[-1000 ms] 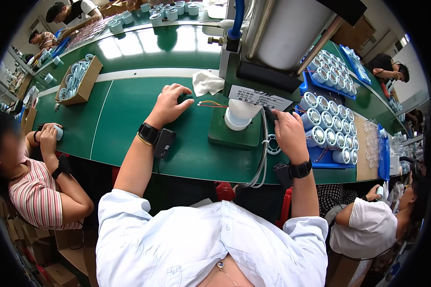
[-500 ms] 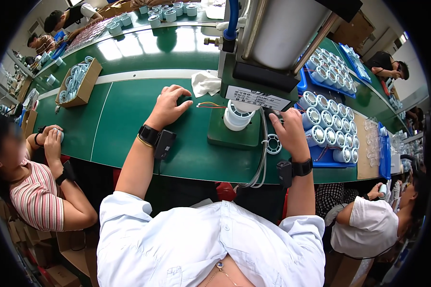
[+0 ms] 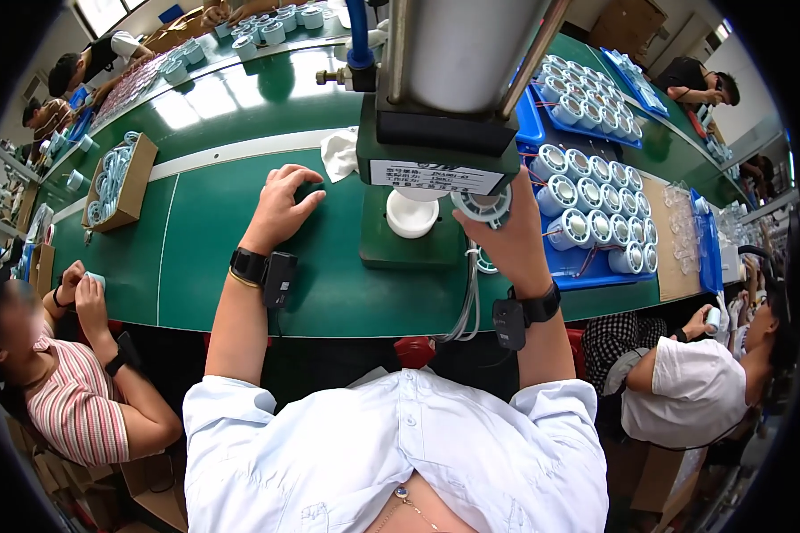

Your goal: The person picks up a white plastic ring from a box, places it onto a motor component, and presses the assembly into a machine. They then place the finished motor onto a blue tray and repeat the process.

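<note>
Counted at a green workbench: one pneumatic press, one round white seat on its green base, one white cloth to the far left of that base, one cardboard box of coiled cables farther left, and, to the right, two blue trays of pale-blue housings, at least fifteen in the near tray, the far one too crowded for an exact tally. Flanking the bench, two seated co-workers, in stripes at left and in white at right. Gripped in the right hand, with thumb and fingers closed around its sides, one slotted-ring housing, tilted just right of the white seat, near the press's labelled head, and well apart from the left hand. Laid palm-down on the bench at left, the latter, loosely spread, slightly curled and empty. Crowded close about the right hand: press base, grey cables and near tray. Wide and bare between left hand and cable box, the green surface; narrower toward the press. Passing beneath both forearms, the bench's near edge.
</note>
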Motion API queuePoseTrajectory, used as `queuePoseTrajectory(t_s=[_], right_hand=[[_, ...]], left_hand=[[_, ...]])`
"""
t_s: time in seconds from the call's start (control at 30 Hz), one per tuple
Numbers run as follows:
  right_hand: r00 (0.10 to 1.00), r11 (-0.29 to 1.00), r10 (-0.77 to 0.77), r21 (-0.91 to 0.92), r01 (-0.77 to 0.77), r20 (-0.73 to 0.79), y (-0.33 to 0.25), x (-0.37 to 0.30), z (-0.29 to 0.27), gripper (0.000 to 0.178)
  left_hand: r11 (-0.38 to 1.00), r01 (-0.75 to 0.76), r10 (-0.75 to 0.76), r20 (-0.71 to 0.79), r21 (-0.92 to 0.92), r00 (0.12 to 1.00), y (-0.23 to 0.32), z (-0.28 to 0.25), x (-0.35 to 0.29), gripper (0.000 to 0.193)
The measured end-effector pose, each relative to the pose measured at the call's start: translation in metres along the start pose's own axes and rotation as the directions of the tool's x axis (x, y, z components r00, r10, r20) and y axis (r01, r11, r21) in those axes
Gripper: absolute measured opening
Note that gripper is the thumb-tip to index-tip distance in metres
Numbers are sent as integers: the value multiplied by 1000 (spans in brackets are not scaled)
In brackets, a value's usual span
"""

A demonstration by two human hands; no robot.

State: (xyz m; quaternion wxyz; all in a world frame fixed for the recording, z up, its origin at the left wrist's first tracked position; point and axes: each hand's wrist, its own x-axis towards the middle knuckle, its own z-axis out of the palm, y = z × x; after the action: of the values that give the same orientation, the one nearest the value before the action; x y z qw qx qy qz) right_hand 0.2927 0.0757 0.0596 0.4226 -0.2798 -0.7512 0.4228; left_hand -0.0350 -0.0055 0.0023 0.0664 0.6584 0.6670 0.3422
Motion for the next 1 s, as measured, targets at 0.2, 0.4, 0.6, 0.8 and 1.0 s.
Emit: queuePoseTrajectory(t_s=[0.2, 0.4, 0.6, 0.8, 1.0], right_hand=[[861, 765, -502, -421, 488, 86, 13, -38, -28, 75], [908, 789, -420, -493, 368, 6, 13, -59, -54, 69], [941, 742, -207, -670, -26, -266, 18, -93, -118, 58], [885, 368, -95, -842, -394, -455, 60, -128, -189, 71], [891, 259, -60, -869, -421, -449, 68, -128, -187, 70]], left_hand=[[999, -35, 35, 8, 23, 999, -2, 2, 3, 22], [996, -71, 71, -13, 45, 997, -14, 11, 4, 25], [999, -43, 42, 18, 31, 999, -21, 6, -1, 28], [996, -55, 53, 33, 65, 998, -18, 10, 5, 30], [998, -63, 62, 32, 28, 998, -7, 11, 7, 29]])
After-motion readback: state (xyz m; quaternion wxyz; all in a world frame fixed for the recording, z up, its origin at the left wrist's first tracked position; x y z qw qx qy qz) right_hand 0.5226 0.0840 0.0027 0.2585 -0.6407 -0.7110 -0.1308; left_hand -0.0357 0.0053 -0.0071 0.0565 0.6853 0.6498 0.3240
